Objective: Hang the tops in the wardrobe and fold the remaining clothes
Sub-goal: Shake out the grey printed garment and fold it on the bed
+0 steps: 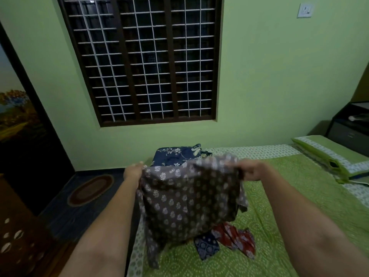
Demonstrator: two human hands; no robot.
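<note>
1. Grey printed top [189,198] is up in the air at centre frame, held over the near edge of the green bed [299,196].
2. Left hand [133,172] pinches one upper corner, right hand [252,170] grips the other, fingers curled into the cloth, and the fabric hangs loose between them.
3. Looks like the sorting step: she's spreading it to see what it is.
4. Under it, lower centre, a red printed garment [237,239] and a dark blue piece [206,247] wait on the bed; a navy floral bundle [175,155] sits behind.
5. Next move calls for finding the shoulders and a hanger; none in view.
</note>
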